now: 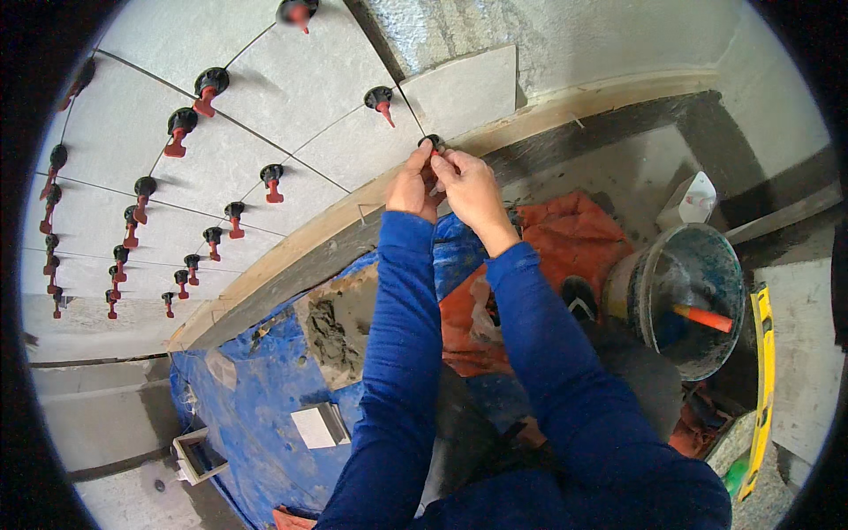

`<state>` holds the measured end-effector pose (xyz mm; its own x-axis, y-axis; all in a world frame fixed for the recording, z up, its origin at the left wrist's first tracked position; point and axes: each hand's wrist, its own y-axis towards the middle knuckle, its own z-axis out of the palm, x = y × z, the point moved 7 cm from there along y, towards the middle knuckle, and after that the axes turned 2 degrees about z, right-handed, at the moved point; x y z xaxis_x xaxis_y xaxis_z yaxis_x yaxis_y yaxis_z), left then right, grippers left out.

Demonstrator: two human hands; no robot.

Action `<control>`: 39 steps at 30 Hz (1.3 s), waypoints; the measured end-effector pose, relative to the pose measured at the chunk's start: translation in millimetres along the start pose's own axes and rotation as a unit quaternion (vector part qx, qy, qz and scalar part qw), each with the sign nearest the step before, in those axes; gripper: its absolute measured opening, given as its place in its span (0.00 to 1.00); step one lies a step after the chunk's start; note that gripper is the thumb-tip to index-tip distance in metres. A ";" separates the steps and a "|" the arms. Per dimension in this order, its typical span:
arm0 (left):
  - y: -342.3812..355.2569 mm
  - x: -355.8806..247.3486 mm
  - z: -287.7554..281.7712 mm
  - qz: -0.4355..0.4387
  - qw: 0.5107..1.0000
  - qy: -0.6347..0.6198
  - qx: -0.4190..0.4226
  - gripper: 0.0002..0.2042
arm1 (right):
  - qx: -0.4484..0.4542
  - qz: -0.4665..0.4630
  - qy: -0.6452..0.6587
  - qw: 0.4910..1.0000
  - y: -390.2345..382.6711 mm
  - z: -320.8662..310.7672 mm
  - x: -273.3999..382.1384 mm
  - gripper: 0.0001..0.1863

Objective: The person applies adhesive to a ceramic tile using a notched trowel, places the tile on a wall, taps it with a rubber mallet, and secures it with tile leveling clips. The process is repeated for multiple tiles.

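Grey tiles [291, 79] dotted with red-handled levelling caps [180, 132].
The left hand [412, 185] closes its fingertips round one black-and-red cap [429, 140], on a joint at the tiling's batten-side edge; the right hand [473, 187] seems to pinch its red handle, though fingers hide most of it. Best keep it square over the joint above the wooden batten [609, 95], turning gently until snug.
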<state>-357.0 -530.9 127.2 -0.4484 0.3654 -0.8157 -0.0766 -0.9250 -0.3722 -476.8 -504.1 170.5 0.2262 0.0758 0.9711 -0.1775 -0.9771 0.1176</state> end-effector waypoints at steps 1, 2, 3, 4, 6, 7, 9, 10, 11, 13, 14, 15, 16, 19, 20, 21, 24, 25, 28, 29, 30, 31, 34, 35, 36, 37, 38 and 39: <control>3.6 0.0 -2.3 -0.003 1.000 0.012 -0.014 0.12 | 0.008 0.002 0.004 1.000 2.4 2.0 0.1 0.19; 5.1 -1.3 -2.8 0.008 1.000 0.021 -0.020 0.13 | 0.014 0.012 0.002 1.000 4.0 3.4 -0.7 0.19; 9.6 -4.2 -1.7 0.017 0.999 0.035 -0.033 0.13 | 0.018 0.017 -0.001 1.000 9.4 4.0 -0.8 0.18; 9.1 -4.1 -2.5 0.015 0.997 0.050 -0.055 0.14 | 0.018 0.009 -0.003 1.000 10.6 3.8 0.4 0.18; 7.4 -15.1 -0.2 0.075 0.986 0.103 -0.109 0.16 | 0.020 0.007 -0.013 1.000 14.0 2.9 0.6 0.18; 4.2 -18.1 -0.8 0.083 0.975 0.139 -0.153 0.17 | 0.018 -0.009 -0.009 1.000 14.9 1.9 2.8 0.17; -7.9 -39.9 5.3 0.185 0.892 0.336 -0.239 0.18 | 0.020 0.007 -0.021 1.000 15.5 -0.5 0.0 0.17; -16.6 -50.8 10.6 0.242 0.824 0.428 -0.283 0.19 | 0.018 -0.017 -0.014 1.000 15.6 -2.3 3.1 0.16; -16.4 -46.0 10.1 0.214 0.845 0.411 -0.268 0.20 | 0.018 -0.019 -0.014 1.000 15.7 -3.7 3.3 0.16; -17.5 -39.0 9.1 0.212 0.875 0.372 -0.228 0.24 | 0.028 -0.012 -0.009 0.999 16.2 -4.9 2.2 0.16; -10.8 -25.0 5.4 0.150 0.948 0.227 -0.165 0.25 | 0.039 -0.005 -0.006 0.999 16.4 -3.7 1.2 0.15; -6.1 -12.9 6.5 0.099 0.988 0.075 -0.091 0.27 | 0.052 0.008 -0.002 0.999 16.6 -2.2 -0.6 0.15; -2.9 -0.6 6.4 0.034 0.996 -0.070 -0.050 0.29 | 0.062 0.018 0.023 0.998 16.5 -0.4 -1.8 0.15; -1.7 10.9 32.3 0.018 0.959 -0.209 0.189 0.32 | 0.056 0.007 0.046 0.997 16.8 1.2 -1.8 0.15; 0.2 11.8 34.7 0.032 0.948 -0.231 0.217 0.29 | 0.026 -0.037 0.019 0.999 17.1 -2.5 2.5 0.15; 1.2 12.4 37.2 0.040 0.929 -0.276 0.243 0.29 | 0.003 -0.056 -0.014 0.998 17.4 -4.5 3.2 0.15; 8.0 17.5 37.0 0.032 0.896 -0.368 0.246 0.26 | 0.014 -0.081 -0.028 0.996 19.8 -3.7 0.0 0.15; 11.3 18.8 33.6 0.035 0.904 -0.364 0.223 0.25 | 0.016 -0.076 -0.034 0.996 21.2 -3.1 -2.5 0.15; 16.8 17.1 27.4 0.046 0.920 -0.336 0.196 0.22 | 0.022 -0.067 -0.020 0.997 23.6 0.8 -6.0 0.16; 19.9 19.5 21.8 0.037 0.934 -0.320 0.153 0.21 | 0.020 -0.061 -0.011 0.998 23.9 1.8 -6.6 0.15; 19.9 16.7 22.5 0.045 0.933 -0.317 0.166 0.19 | 0.018 -0.055 -0.002 0.998 24.0 2.6 -6.9 0.16; 21.9 17.5 19.6 0.039 0.939 -0.311 0.140 0.18 | 0.018 -0.049 0.003 0.999 23.9 3.0 -7.2 0.15; 25.5 18.5 15.7 0.025 0.954 -0.288 0.081 0.14 | 0.020 -0.029 0.008 0.999 22.8 3.3 -7.3 0.15; 25.7 18.1 15.2 0.023 0.958 -0.279 0.064 0.13 | 0.022 -0.027 0.001 0.999 22.3 2.5 -6.7 0.15; 25.0 16.7 16.6 0.024 0.958 -0.277 0.063 0.12 | 0.025 -0.025 -0.005 0.999 21.9 2.1 -6.0 0.14; 23.7 15.4 17.8 0.027 0.959 -0.275 0.061 0.11 | 0.027 -0.023 -0.012 0.999 21.2 1.4 -5.7 0.14; 22.1 15.8 16.4 0.023 0.961 -0.271 0.039 0.11 | 0.028 -0.019 -0.009 0.999 20.7 0.9 -5.4 0.14; 19.4 12.5 19.0 0.039 0.961 -0.270 0.054 0.11 | 0.029 -0.016 -0.005 0.999 20.0 0.7 -5.3 0.14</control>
<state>-381.1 -546.2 118.2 -0.8507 0.2146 -0.4799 -0.1027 -0.9631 -0.2486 -480.9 -524.2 167.6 0.2403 0.1057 0.9649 -0.1146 -0.9840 0.1363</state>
